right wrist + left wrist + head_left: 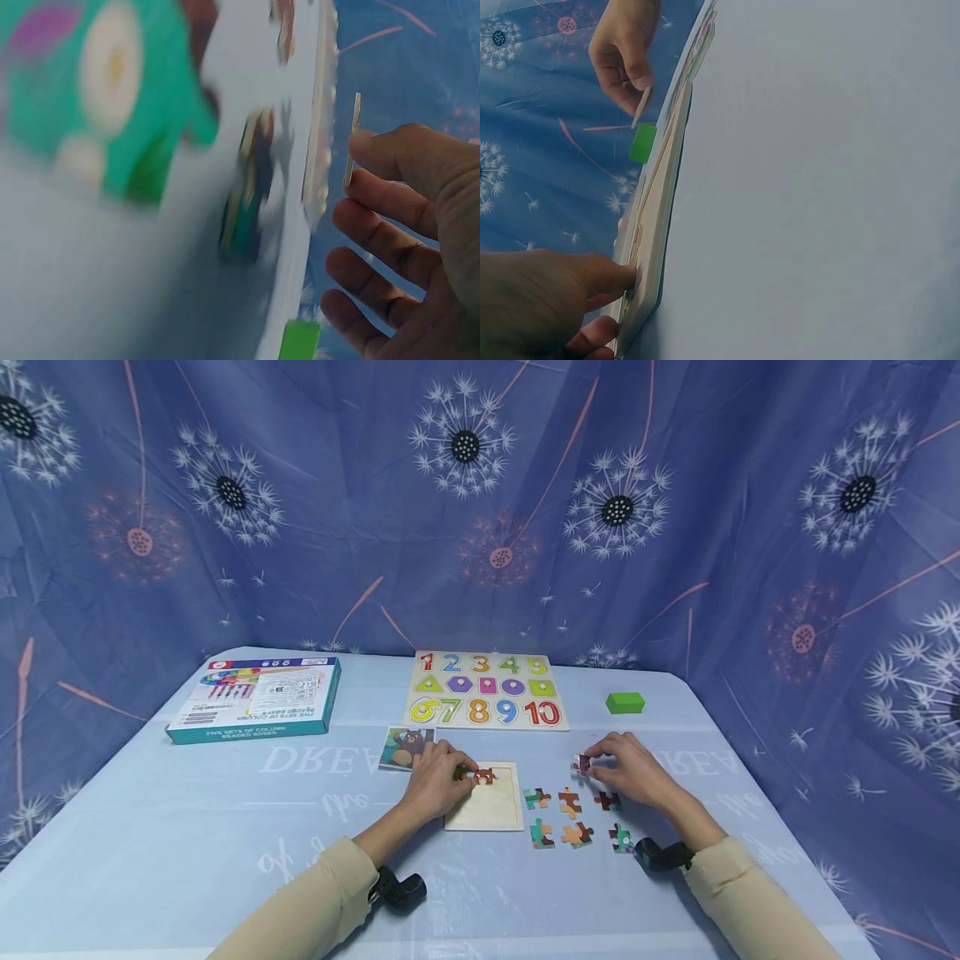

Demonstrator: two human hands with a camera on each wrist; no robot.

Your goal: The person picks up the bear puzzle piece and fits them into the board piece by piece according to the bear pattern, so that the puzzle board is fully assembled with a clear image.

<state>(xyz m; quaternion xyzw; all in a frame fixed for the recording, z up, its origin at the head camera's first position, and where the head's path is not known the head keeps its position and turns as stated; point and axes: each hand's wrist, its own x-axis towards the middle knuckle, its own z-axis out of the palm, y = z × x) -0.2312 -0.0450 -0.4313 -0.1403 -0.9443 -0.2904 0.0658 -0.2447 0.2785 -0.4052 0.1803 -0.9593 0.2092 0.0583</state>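
Observation:
My left hand (pixel 437 779) is over the left side of a shallow wooden puzzle tray (pixel 483 814), thumb and forefinger pinching a green-edged jigsaw piece (pixel 460 772) at its upper left. A brown piece (pixel 486 776) lies beside it in the tray. To the right, my right hand (pixel 628 767) holds another jigsaw piece (pixel 581 765) above the table. From the right wrist, that piece (pixel 352 139) appears edge-on between thumb and forefinger, the other fingers loosely bent. Several loose pieces (pixel 577 835) in brown, green and orange lie right of the tray, below this hand.
A bear picture card (pixel 405 748) lies behind my left hand. Farther back are a number-and-shape board (pixel 487 691) and a green block (pixel 625 702). A flat bead-set box (pixel 255 700) sits at the back left. A patterned curtain (pixel 480 527) hangs behind the table.

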